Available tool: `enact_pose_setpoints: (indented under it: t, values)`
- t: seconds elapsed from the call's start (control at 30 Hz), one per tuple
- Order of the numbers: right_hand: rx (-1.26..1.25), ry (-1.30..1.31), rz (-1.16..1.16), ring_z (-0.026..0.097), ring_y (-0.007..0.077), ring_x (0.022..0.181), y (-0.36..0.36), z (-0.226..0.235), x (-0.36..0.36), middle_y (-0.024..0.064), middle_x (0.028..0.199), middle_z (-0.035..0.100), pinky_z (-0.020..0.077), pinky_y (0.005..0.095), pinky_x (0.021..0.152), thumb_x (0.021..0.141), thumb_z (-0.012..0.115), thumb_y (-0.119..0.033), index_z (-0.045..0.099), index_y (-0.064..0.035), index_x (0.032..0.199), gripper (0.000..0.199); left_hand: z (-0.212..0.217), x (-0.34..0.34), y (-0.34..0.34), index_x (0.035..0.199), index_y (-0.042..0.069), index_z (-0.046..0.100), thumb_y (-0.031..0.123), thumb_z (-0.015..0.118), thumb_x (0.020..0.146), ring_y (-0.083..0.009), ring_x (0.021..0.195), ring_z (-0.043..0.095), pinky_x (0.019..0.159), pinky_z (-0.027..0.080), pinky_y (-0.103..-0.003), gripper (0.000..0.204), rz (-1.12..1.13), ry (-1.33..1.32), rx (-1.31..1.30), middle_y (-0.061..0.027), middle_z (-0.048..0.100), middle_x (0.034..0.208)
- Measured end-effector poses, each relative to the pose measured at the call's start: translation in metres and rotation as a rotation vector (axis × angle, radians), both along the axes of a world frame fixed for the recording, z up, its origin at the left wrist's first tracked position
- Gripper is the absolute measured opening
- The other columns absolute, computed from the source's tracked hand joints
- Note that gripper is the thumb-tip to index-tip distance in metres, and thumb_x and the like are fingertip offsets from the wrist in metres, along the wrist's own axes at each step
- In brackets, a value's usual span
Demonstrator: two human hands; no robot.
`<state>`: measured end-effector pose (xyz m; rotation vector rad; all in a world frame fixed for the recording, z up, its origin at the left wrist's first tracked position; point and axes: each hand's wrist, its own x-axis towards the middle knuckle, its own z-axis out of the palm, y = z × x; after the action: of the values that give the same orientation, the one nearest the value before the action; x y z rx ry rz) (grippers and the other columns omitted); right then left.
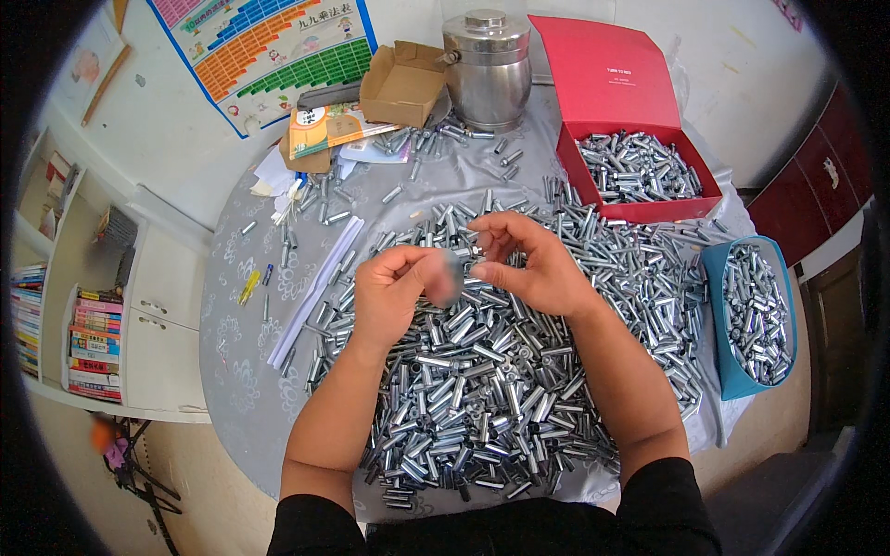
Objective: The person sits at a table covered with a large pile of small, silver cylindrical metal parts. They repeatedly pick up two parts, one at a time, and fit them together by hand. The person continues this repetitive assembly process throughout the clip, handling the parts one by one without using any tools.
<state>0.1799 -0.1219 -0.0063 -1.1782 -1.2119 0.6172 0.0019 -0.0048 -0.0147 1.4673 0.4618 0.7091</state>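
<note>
Your left hand (394, 289), right hand (536, 261): curled over metal-parts pile (482, 408), can't tell grip | red box (607, 104): beyond pile | blue bin (718, 296): pile's right | white strip (317, 292): pile's left

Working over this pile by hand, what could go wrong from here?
1. Lost parts: the left hand and right hand work right above a loose pile of metal parts; a dropped piece could be hard to pick out again.
2. Roll-off: the pile spreads close to the near edge of the table, so a sleeve brush might push parts off.
3. Spill: the blue bin looks filled near its rim; a bump could scatter its contents.
</note>
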Motion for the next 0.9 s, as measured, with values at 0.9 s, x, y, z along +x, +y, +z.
enact_pose_setpoints:
  t: [0.9]
  values:
    - [-0.277, -0.001, 0.066, 0.054, 0.0085, 0.078, 0.0001, -0.0064, 0.0096, 0.0013, 0.090, 0.062, 0.0462, 0.0242, 0.069, 0.085, 0.074, -0.010, 0.067, -0.0027, 0.106, 0.023, -0.0027, 0.0016, -0.0012, 0.099, -0.003, 0.066, 0.011, 0.063, 0.093, -0.0147, 0.064, 0.066, 0.055, 0.052, -0.025, 0.016, -0.013, -0.054, -0.018, -0.0091, 0.068, 0.079]
